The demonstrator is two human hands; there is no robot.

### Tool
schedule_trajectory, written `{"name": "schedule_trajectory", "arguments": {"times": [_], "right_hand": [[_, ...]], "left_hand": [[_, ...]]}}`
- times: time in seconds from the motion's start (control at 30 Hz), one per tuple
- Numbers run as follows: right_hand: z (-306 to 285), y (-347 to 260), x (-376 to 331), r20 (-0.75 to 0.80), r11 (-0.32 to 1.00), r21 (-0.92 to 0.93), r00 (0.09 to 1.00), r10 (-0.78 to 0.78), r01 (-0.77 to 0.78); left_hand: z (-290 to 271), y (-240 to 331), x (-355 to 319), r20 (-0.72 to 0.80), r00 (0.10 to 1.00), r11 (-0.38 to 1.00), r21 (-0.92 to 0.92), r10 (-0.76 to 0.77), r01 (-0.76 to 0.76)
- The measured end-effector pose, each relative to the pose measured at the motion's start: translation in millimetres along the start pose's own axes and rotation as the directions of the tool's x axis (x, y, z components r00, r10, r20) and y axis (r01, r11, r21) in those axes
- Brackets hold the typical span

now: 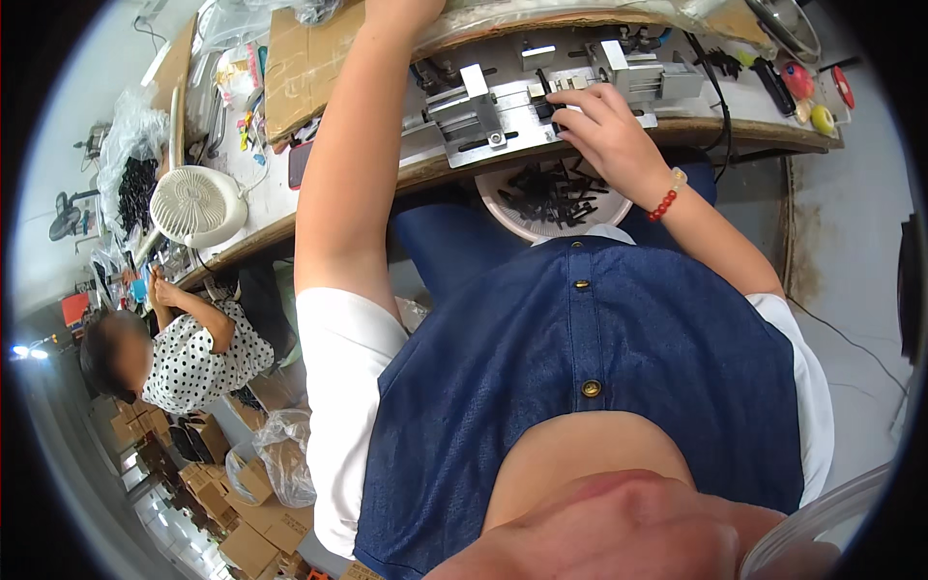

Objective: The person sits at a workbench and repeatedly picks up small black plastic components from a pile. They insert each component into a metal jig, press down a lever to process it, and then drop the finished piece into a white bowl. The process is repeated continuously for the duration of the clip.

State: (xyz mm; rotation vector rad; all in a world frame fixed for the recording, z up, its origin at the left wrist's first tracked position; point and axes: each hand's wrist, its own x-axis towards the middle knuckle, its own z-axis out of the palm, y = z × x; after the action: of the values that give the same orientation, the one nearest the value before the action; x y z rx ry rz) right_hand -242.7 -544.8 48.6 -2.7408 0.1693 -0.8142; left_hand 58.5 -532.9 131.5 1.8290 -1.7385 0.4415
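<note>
Right hand [607, 128] curled over black part [544, 109] near front edge of table [764, 132], pinch unclear; left hand [406, 9] cropped, grip untellable. Part seemed light, stiff; sides graspable.

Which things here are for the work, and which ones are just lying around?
Probably for the work:
the metal fixture, where the right hand is
the black pieces
the pale basin holding those pieces

Probably just around:
the white fan
the cardboard sheet
the flat, dark thing with a red edge
</note>
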Motion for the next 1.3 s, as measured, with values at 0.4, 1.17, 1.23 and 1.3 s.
{"name": "schedule_trajectory", "arguments": {"times": [0.4,1.17,1.23,1.3], "right_hand": [[-20,26,35,-0.145,0.996,-0.047,0.986,-0.084,0.078],[-61,51,107,-0.197,0.711,0.674,0.879,0.434,-0.199],[-52,44,83,-0.248,0.707,0.690,0.866,0.434,-0.157],[-54,33,58,-0.256,0.786,0.599,0.894,0.367,-0.151]], "left_hand": [[-24,81,-60,-0.042,0.960,0.852,-0.473,-0.277,0.225],[49,139,-170,-0.028,0.966,0.888,-0.403,-0.256,0.223],[38,137,-163,0.036,0.964,0.875,-0.413,-0.262,0.253],[24,133,-145,0.018,0.960,0.856,-0.449,-0.280,0.258]]}}
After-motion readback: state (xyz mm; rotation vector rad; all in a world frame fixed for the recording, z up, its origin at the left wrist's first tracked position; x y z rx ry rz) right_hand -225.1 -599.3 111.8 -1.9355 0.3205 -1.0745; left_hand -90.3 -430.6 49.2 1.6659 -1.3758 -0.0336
